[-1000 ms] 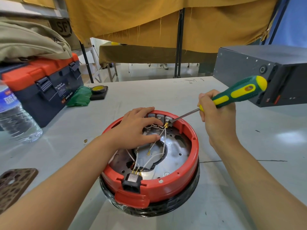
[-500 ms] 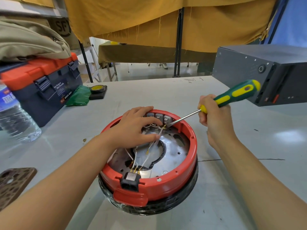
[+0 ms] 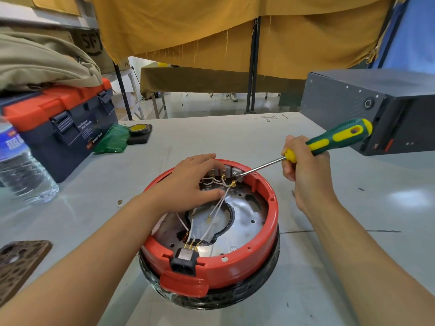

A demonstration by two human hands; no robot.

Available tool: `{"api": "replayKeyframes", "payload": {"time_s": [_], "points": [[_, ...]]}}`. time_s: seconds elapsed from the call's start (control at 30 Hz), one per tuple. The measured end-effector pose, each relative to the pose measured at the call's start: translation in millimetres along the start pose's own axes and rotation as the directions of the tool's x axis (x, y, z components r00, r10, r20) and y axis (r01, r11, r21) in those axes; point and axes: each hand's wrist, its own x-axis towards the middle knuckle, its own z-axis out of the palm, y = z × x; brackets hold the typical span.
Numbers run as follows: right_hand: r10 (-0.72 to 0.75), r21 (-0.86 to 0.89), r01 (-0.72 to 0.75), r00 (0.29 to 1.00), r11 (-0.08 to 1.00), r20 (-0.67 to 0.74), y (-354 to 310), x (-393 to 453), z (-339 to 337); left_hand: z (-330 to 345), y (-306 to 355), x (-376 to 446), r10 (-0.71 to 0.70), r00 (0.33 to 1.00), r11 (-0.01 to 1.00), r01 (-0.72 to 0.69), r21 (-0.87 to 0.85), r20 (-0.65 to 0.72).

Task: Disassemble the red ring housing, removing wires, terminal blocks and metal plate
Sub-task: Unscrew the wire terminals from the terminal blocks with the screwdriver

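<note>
The red ring housing (image 3: 237, 267) sits on a black base in the middle of the table, with a shiny metal plate (image 3: 244, 220) inside it. White wires (image 3: 217, 208) run from a black connector (image 3: 184, 261) at the near rim to grey terminal blocks (image 3: 229, 171) at the far rim. My left hand (image 3: 188, 184) rests on the far inner side, its fingers curled over the terminal blocks and wires. My right hand (image 3: 303, 165) grips a green and yellow screwdriver (image 3: 334, 140), whose tip touches the rightmost terminal block.
A dark blue toolbox (image 3: 63, 128) with an orange lid stands at the back left, a water bottle (image 3: 21, 170) in front of it. A green bag (image 3: 113, 140) and tape roll (image 3: 140, 130) lie behind. A grey metal box (image 3: 376, 107) stands at the right. A patterned phone case (image 3: 16, 262) lies near left.
The screwdriver tip has shifted slightly up and right, from the wire lug to the rightmost terminal block. My left hand stays on the blocks and wires.
</note>
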Motion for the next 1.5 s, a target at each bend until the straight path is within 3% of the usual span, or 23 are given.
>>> {"api": "replayKeyframes", "payload": {"time_s": [0.2, 0.4, 0.83, 1.17, 1.5], "points": [[-0.067, -0.030, 0.069, 0.997, 0.997, 0.038, -4, -3, 1, -8, 4, 2, -0.035, 0.999, 0.999, 0.036, 0.022, -0.040], [-0.116, -0.037, 0.120, 0.990, 0.992, 0.078, -8, -6, 2, -12, 5, -2, -0.076, 0.993, 0.986, 0.061, 0.156, 0.092], [-0.182, -0.104, 0.192, 0.978, 0.976, 0.100, -9, -5, 2, -5, 2, -9, -0.023, 0.994, 0.995, 0.013, 0.096, 0.109], [-0.257, -0.196, 0.286, 0.953, 0.938, 0.164, -7, -8, 3, -14, 2, -5, 0.013, 0.967, 0.999, -0.024, 0.040, 0.255], [-0.358, -0.268, 0.422, 0.898, 0.866, 0.254, -13, -15, 3, 2, 5, -6, 0.058, 0.989, 0.997, -0.065, 0.050, 0.138]]}}
